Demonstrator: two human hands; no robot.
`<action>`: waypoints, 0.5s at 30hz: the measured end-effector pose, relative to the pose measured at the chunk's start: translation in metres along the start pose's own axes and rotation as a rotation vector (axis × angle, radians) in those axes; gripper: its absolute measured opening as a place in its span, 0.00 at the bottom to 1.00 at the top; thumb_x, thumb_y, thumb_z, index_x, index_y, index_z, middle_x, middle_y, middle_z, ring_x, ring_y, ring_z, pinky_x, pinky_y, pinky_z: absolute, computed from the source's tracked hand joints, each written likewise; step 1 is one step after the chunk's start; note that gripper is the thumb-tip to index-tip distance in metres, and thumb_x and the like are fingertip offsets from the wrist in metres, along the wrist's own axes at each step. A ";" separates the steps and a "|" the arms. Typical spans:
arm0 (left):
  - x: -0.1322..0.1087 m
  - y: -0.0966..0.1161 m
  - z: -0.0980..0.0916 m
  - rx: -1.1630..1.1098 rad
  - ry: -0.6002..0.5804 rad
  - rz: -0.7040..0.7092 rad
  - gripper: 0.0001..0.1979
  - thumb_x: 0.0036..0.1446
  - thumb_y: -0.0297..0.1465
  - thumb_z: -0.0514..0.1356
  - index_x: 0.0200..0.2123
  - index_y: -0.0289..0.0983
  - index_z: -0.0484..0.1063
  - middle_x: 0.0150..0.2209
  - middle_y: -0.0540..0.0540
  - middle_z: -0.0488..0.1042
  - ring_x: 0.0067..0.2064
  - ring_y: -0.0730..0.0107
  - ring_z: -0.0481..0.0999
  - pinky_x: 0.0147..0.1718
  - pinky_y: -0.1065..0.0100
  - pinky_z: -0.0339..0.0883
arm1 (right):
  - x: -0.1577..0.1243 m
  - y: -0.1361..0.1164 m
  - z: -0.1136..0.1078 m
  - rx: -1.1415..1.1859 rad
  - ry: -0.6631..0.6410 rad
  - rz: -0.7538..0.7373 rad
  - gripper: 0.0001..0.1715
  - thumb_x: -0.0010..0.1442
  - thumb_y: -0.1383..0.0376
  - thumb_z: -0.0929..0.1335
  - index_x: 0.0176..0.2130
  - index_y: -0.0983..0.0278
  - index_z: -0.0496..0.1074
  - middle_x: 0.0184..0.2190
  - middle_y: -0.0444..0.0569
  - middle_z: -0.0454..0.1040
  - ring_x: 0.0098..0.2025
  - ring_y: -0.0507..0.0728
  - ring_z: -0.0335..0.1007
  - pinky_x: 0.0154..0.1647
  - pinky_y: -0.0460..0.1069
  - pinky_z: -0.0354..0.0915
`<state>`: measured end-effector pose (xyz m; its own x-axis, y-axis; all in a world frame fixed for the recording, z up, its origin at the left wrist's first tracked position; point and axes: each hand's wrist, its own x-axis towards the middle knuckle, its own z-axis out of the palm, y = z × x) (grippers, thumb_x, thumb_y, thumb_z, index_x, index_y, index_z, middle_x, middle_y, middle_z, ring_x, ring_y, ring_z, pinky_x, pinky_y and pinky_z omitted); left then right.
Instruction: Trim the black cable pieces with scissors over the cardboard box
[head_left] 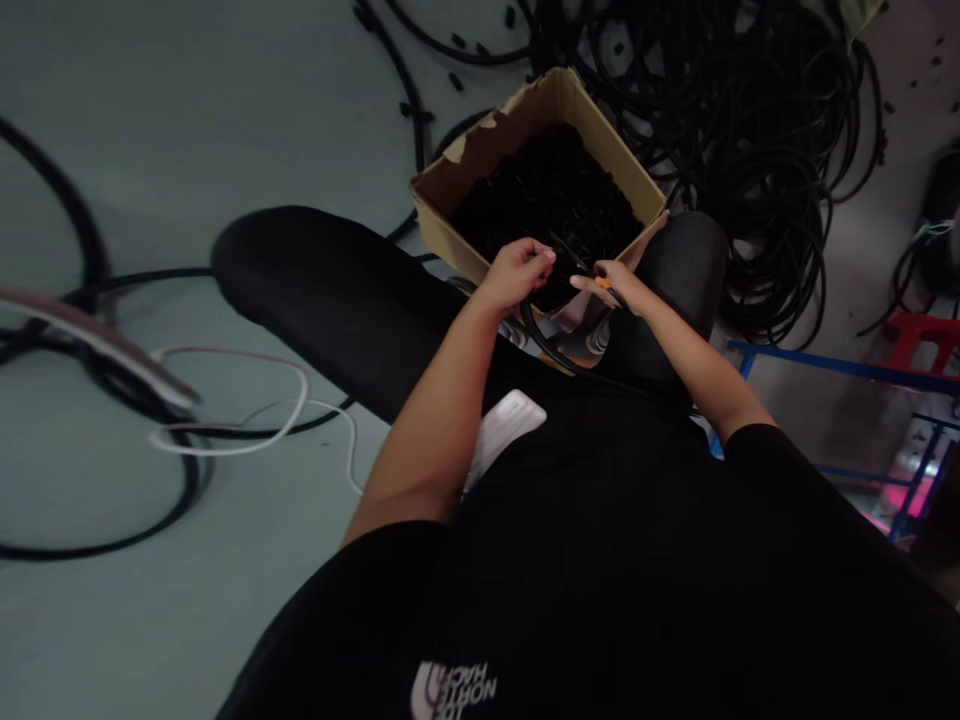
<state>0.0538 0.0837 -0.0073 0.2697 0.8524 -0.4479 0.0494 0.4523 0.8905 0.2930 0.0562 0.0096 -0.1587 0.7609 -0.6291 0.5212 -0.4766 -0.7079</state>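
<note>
An open cardboard box [525, 125] stands just beyond my knees, filled with short black cable pieces [547, 200]. My left hand [517, 275] is above the box's near edge, its fingers curled around a black cable [544, 340] that loops down toward my lap. My right hand [611, 285] grips a small orange-handled tool [602, 283], and a black length [581, 265] runs through the space between my hands. The tool's working end is hidden, so I cannot tell its exact kind.
Black-clad legs [322, 295] spread on both sides of the box, with a white pad [510, 430] on my lap. A large heap of coiled black cable [750, 170] lies behind the box, and loose cables cross the pale floor [97, 620]. A blue metal frame [840, 365] and red stool [922, 340] stand right.
</note>
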 end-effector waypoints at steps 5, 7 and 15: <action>0.000 -0.001 -0.007 -0.008 0.020 -0.021 0.19 0.76 0.27 0.78 0.38 0.41 0.72 0.28 0.54 0.69 0.24 0.74 0.65 0.25 0.75 0.60 | -0.006 -0.002 -0.003 0.029 -0.041 0.026 0.42 0.73 0.41 0.91 0.36 0.57 0.67 0.20 0.38 0.69 0.21 0.50 0.63 0.19 0.45 0.53; 0.001 -0.002 -0.008 -0.009 -0.004 -0.007 0.20 0.77 0.31 0.81 0.40 0.41 0.72 0.28 0.54 0.71 0.24 0.73 0.67 0.26 0.74 0.62 | -0.005 0.000 -0.003 0.041 -0.048 0.045 0.43 0.72 0.41 0.92 0.37 0.57 0.67 0.21 0.39 0.71 0.21 0.50 0.64 0.18 0.45 0.54; 0.006 -0.016 -0.004 -0.165 -0.004 0.038 0.29 0.73 0.40 0.90 0.45 0.43 0.70 0.37 0.47 0.85 0.35 0.63 0.88 0.38 0.68 0.83 | 0.007 0.018 0.005 0.221 -0.062 -0.012 0.37 0.72 0.44 0.92 0.43 0.59 0.72 0.34 0.41 0.80 0.37 0.53 0.78 0.37 0.46 0.75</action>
<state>0.0509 0.0824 -0.0243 0.2725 0.8686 -0.4139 -0.1191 0.4574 0.8813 0.2976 0.0507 -0.0094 -0.2190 0.7418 -0.6338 0.3234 -0.5577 -0.7645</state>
